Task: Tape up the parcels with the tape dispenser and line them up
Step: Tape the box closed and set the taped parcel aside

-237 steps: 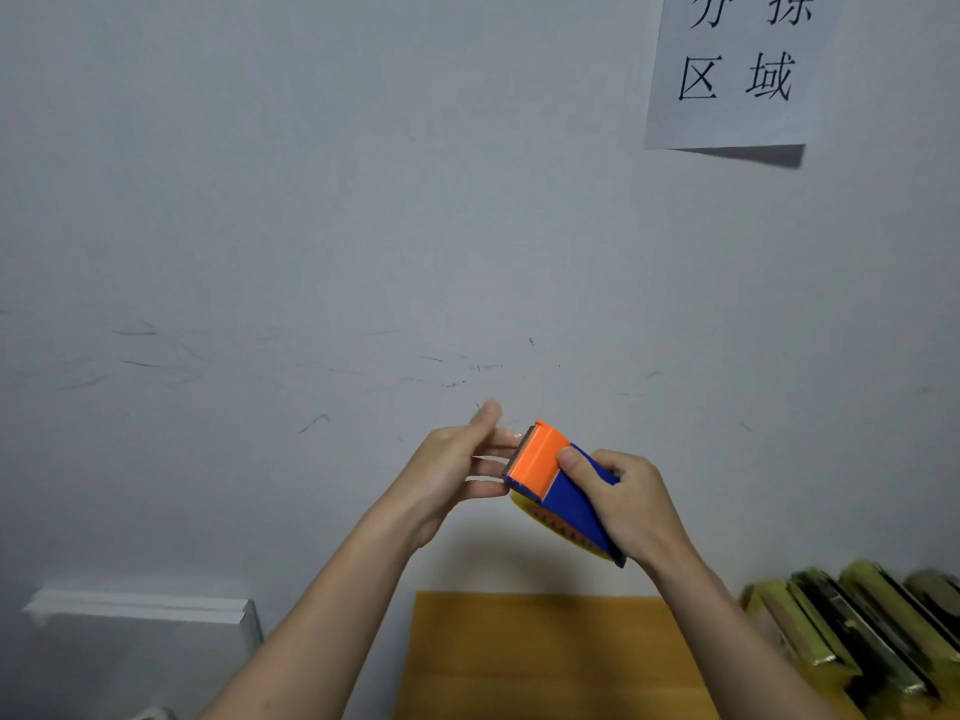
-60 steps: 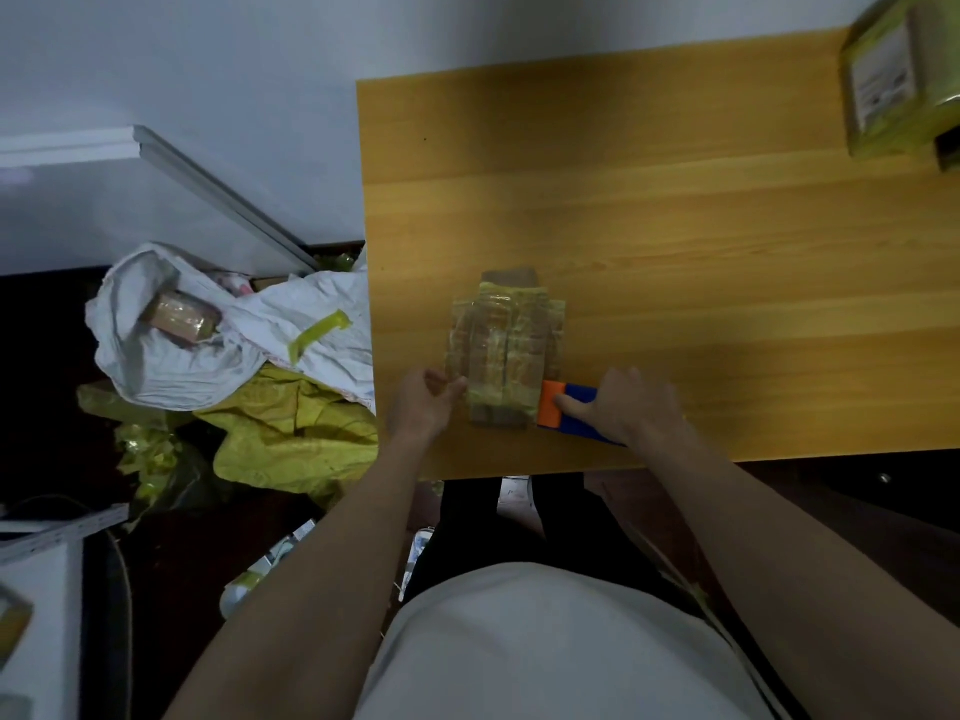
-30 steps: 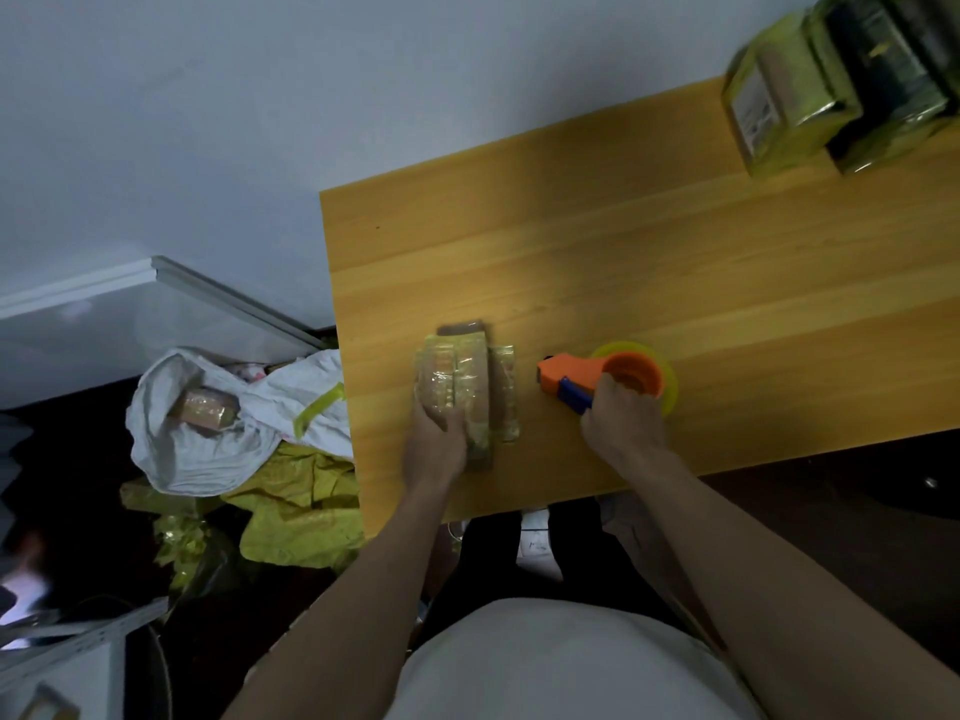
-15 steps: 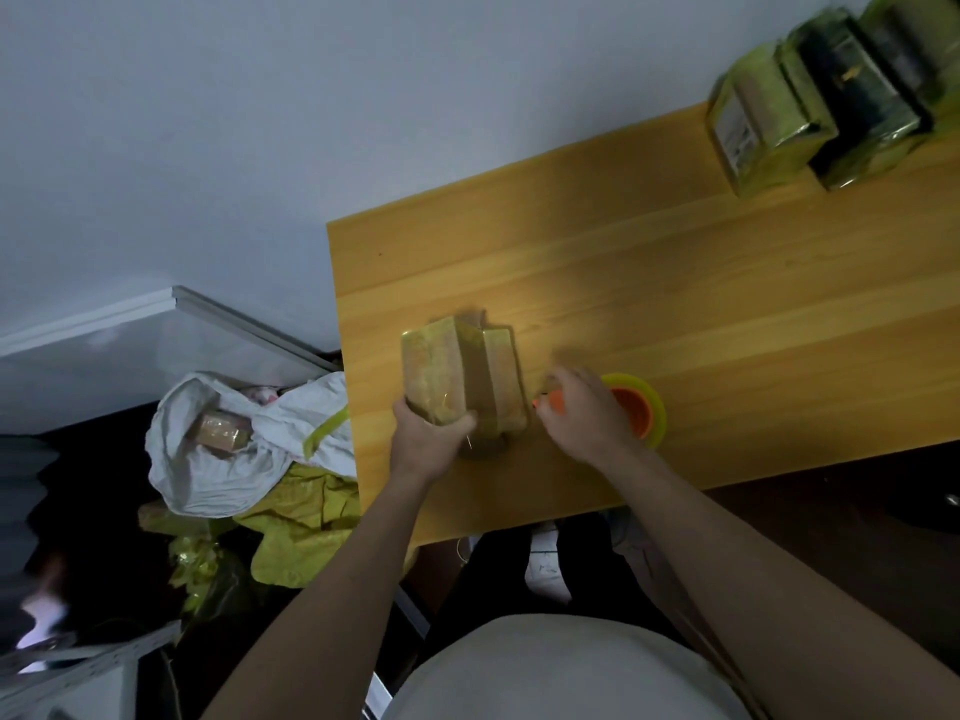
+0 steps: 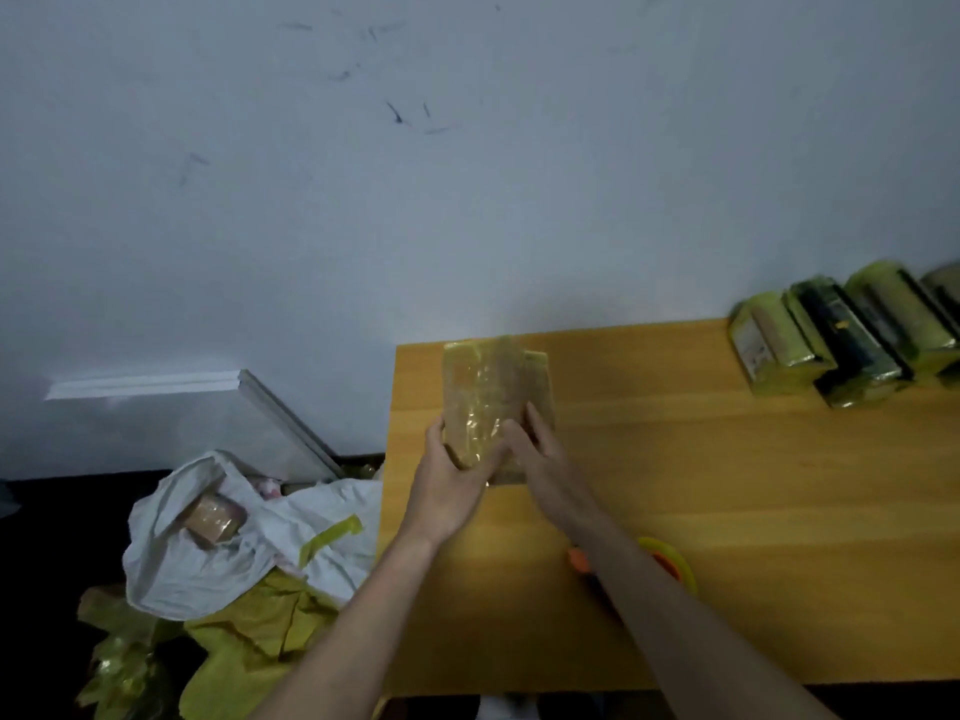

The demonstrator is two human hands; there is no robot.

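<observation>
The tape dispenser point(image 5: 665, 558) lies closest, on the near part of the wooden table point(image 5: 779, 511). The right forearm hides most of it, so only some orange and the yellow roll show. No hand is on it.

A bit farther out, both hands are on one brown parcel point(image 5: 491, 402). It is wrapped in shiny clear tape and stands tall above the left end of the table. The left hand point(image 5: 449, 485) curls around its lower left side, thumb along the edge. The right hand point(image 5: 540, 454) wraps the lower right side, fingers lying up its face. Both hands grip it low down, so the top sticks up free.

It looks like a stiff box, because its edges stay straight. It seems light, since it is held up by the bottom alone. The tape skin is probably slippery, so holding by the side edges with two hands is safest, not by the flat shiny face.

Farther right, by the wall point(image 5: 467, 200), a row of taped parcels point(image 5: 841, 345) stands side by side. This one likely belongs at the open end of that row.

On the floor at left, a white bag point(image 5: 218, 553) holds another brown parcel point(image 5: 210, 519).
</observation>
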